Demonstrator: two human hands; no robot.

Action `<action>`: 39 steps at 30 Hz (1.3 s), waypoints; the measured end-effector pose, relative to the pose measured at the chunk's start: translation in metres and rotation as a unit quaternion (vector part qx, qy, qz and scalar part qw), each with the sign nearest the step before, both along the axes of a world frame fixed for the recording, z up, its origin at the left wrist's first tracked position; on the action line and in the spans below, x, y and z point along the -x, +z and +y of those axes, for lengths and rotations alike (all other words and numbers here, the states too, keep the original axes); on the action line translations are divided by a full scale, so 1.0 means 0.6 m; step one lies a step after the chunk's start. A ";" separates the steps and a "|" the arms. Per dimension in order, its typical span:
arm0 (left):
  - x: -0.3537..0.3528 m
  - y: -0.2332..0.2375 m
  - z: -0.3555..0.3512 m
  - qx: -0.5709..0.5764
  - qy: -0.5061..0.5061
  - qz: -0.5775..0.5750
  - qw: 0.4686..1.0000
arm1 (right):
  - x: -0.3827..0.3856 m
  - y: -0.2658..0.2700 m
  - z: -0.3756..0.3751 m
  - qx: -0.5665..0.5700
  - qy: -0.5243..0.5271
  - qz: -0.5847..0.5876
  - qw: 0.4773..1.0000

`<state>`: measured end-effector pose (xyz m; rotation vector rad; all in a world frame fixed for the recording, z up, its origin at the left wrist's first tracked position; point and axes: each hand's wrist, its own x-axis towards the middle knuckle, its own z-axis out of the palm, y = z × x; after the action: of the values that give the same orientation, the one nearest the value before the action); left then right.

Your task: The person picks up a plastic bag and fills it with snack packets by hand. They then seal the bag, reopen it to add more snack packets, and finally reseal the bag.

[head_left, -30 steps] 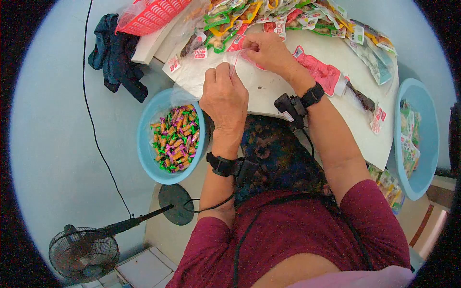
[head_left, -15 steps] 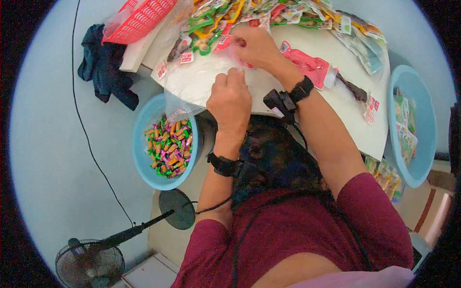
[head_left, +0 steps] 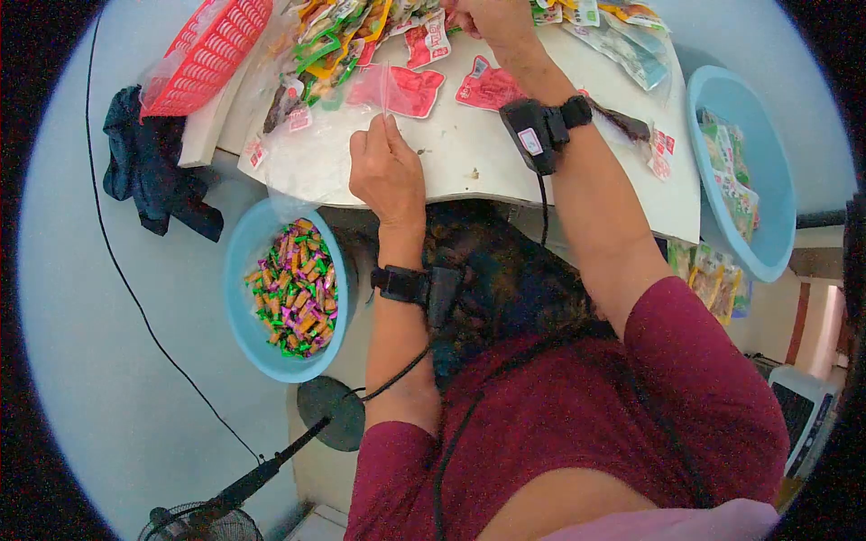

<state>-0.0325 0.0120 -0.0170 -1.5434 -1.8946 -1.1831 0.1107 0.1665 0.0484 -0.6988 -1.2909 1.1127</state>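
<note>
My left hand (head_left: 390, 171) pinches the edge of a clear plastic bag (head_left: 302, 176), which spreads to the left over the white table. A red packet (head_left: 417, 92) lies just beyond its fingertips, partly under the clear plastic. Up at the top edge of the view, my right hand (head_left: 499, 25) reaches to the pile of snack packets (head_left: 338, 36), its fingers curled and partly cut off; I cannot tell what they hold. Another red packet (head_left: 428, 42) is close below those fingers. A further red packet (head_left: 487, 86) rests beside my right forearm.
A blue basin (head_left: 236, 316) of small wrapped sweets (head_left: 298, 288) stands at lower left, another blue basin (head_left: 767, 216) with packets at right. A red basket (head_left: 212, 54) sits at upper left. A fan (head_left: 203, 523) and its cable are on the left; dark cloth (head_left: 153, 171) hangs nearby.
My right hand has moved away from the left, up to the packet pile. My left hand keeps the clear bag. The view has shifted, and red packets now show between my hands.
</note>
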 end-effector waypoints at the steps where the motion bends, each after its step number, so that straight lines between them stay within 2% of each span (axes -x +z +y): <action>1: 0.001 0.001 0.001 0.006 -0.001 0.001 1.000 | -0.006 0.010 -0.006 -0.008 -0.017 -0.049 0.999; 3: 0.001 0.001 0.001 0.011 0.000 0.005 1.000 | -0.020 0.037 -0.028 -0.024 -0.052 -0.145 0.988; 4: 0.001 0.001 0.002 0.010 -0.002 0.009 1.000 | -0.032 0.045 -0.032 -0.105 -0.067 -0.220 0.967; 6: 0.000 0.000 -0.001 0.019 0.000 0.012 1.000 | -0.068 0.052 -0.044 -0.258 -0.093 -0.366 0.889; 9: -0.002 0.002 -0.001 0.028 0.006 0.008 1.000 | -0.114 -0.003 -0.067 -0.239 -0.080 -0.539 0.804; 12: -0.001 0.001 -0.003 0.029 0.003 0.000 1.000 | -0.149 -0.012 -0.108 -0.234 0.044 -0.667 0.706; 15: -0.003 0.004 -0.005 0.035 -0.003 -0.012 0.999 | -0.165 -0.027 -0.136 -0.226 0.045 -0.622 0.749; 18: 0.000 0.003 -0.006 0.031 -0.016 -0.014 0.999 | -0.161 -0.024 -0.146 -0.212 0.049 -0.659 0.720; 21: 0.002 -0.001 -0.003 0.019 -0.023 -0.018 0.999 | -0.160 -0.040 -0.149 -0.323 0.009 -0.668 0.670; 24: 0.005 -0.001 -0.005 0.022 -0.030 -0.023 0.999 | -0.154 -0.014 -0.168 -0.262 0.066 -0.693 0.668; 27: 0.004 0.000 -0.005 0.031 -0.033 -0.028 0.999 | -0.146 0.008 -0.196 -0.207 0.111 -0.700 0.674; 32: 0.006 0.001 -0.007 0.048 -0.041 -0.029 0.998 | -0.151 -0.010 -0.232 -0.245 0.130 -0.653 0.704; 39: 0.005 0.001 -0.008 0.042 -0.049 -0.048 0.997 | -0.158 -0.006 -0.284 -0.212 0.163 -0.630 0.729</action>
<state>-0.0355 0.0071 -0.0166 -1.6699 -1.9735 -1.2551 0.2053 -0.0038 0.0449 -0.9108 -2.8161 0.4217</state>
